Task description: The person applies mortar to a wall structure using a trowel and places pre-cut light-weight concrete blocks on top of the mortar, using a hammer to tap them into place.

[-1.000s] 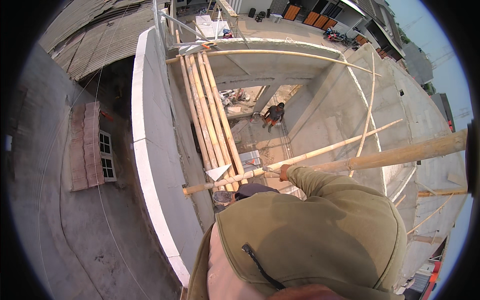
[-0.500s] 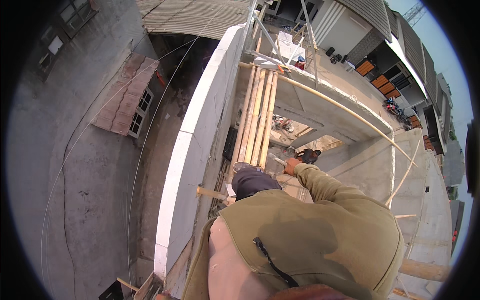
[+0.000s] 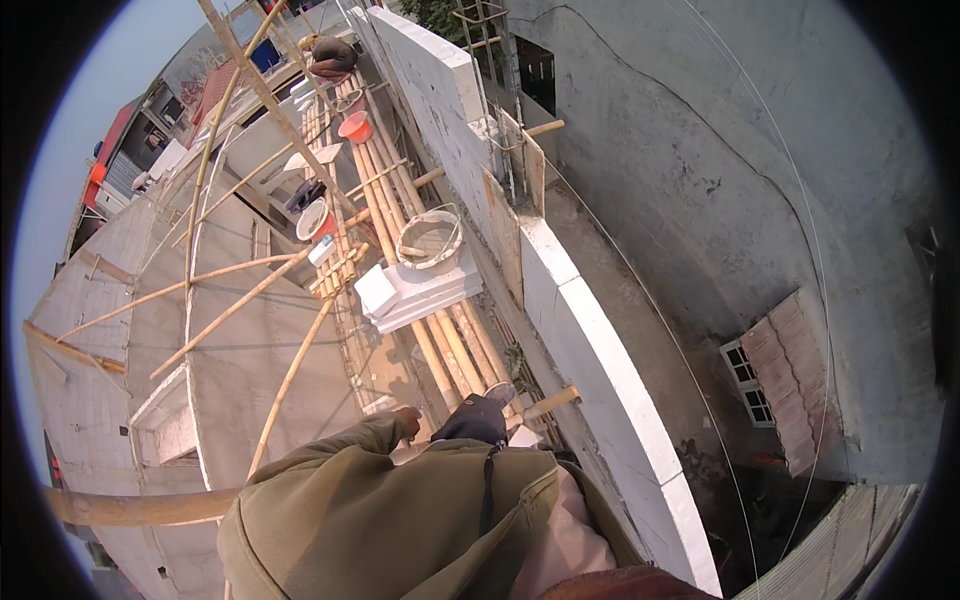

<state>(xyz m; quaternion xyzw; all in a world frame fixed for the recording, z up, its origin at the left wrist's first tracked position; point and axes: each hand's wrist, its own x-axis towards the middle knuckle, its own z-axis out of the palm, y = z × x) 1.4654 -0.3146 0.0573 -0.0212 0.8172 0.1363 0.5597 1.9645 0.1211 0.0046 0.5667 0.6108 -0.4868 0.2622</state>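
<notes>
My left hand [image 3: 408, 422] hangs at the end of an olive sleeve [image 3: 340, 440], beside my dark trouser leg [image 3: 472, 420]. Its fingers are too small and shaded to make out, and a pale piece [image 3: 381, 405] shows just past it. Whether the hand touches that piece, I cannot tell. My right hand is out of sight. Ahead of my foot [image 3: 499, 394], white blocks [image 3: 425, 300] lie on bamboo poles [image 3: 455, 350]. On them stands a round bucket [image 3: 430, 240] with a grey rim and something grey inside.
A white block wall [image 3: 600, 340] runs along my right, with a deep gap beyond it. Farther along the bamboo walkway are an orange bucket [image 3: 355, 127] and a crouching person [image 3: 333, 58]. Slanting bamboo poles [image 3: 290, 385] cross on the left, over a drop.
My view has swung round: the white wall has gone from my left to my right. My right hand, which held a light-coloured tool, has left the picture; my left hand has come in.
</notes>
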